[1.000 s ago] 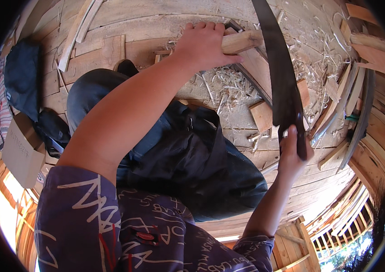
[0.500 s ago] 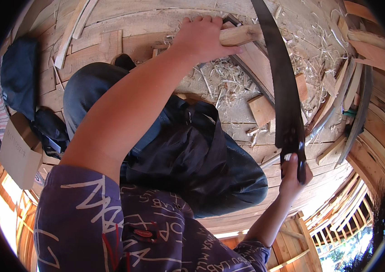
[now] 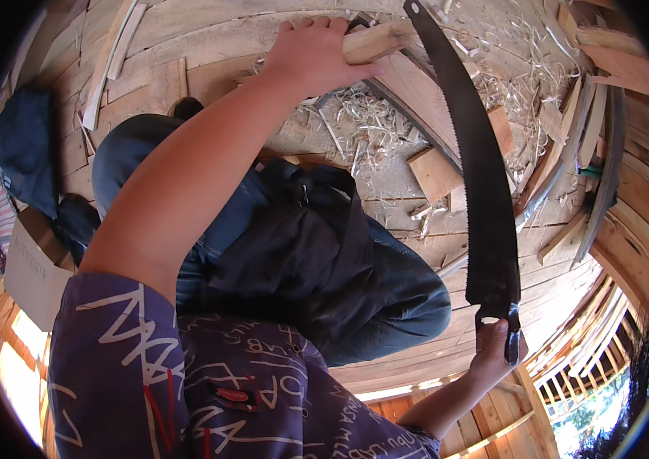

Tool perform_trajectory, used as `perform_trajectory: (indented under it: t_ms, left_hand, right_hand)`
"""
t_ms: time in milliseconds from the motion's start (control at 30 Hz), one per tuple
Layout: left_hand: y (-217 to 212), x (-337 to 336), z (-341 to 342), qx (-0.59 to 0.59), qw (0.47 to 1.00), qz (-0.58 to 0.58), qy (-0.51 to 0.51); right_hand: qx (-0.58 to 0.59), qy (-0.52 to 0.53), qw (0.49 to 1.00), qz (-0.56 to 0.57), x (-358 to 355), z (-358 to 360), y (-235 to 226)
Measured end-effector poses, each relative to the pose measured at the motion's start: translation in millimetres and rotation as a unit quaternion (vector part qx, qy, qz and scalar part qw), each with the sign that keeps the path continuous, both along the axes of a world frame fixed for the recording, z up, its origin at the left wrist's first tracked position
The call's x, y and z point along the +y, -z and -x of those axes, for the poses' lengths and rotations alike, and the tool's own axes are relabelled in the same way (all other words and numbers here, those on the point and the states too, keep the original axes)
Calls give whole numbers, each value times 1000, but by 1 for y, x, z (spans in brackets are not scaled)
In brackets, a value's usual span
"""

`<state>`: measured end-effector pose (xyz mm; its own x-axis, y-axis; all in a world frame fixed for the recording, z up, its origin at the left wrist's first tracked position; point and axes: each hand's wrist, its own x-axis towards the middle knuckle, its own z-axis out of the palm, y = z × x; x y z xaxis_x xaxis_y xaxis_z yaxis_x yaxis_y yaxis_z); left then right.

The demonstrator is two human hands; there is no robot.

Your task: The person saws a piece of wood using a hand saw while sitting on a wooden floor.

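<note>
My right hand (image 3: 496, 352) is closed round the dark handle of a curved hand saw (image 3: 483, 172). The long blade reaches away from me, its toothed edge on the left and the holed tip at the top. With my left hand (image 3: 313, 55) I grip a short piece of wood (image 3: 380, 43), whose cut end points right. That end lies right beside the blade near its tip; whether they touch I cannot tell. Under the piece is a longer plank (image 3: 418, 96) with a dark edge, lying slanted on the floor. My left fingertips partly show over the far side.
Curly wood shavings (image 3: 374, 126) and a square offcut (image 3: 434, 173) lie on the board floor. Curved strips (image 3: 606, 164) are stacked at the right. A cardboard box (image 3: 34, 268) and a dark bag (image 3: 27, 149) stand left. My bent legs (image 3: 401, 298) are close below.
My right hand has drawn the saw back toward me, so its tip now shows beside the wood. My left hand keeps its hold; the whole view has shifted slightly.
</note>
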<state>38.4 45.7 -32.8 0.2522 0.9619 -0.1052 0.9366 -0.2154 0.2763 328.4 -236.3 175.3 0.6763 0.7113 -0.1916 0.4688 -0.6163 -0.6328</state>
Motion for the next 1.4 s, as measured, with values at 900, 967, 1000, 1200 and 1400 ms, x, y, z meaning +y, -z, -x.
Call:
perform_trajectory:
  t_ms: [900,967,1000,1200,1400]
  left_hand:
    - [-5,0,4,-46,998,39,-18]
    - [-3,1,2,-43,998,33,-21]
    - [-3,-2,3,-37,998,33,-24]
    - [0,1,2,-9,999,24,-18]
    - [2,-1,-1,-3,1000,-3,-18]
  right_hand:
    - [74,-158,985,-15,188,66,100]
    - [40,-183,982,-1,161,63,88]
    - [37,-180,983,2,142,58,84]
    - [41,-60,997,39,28,14,11]
    - [-27,-91,995,25,-15,6,-13]
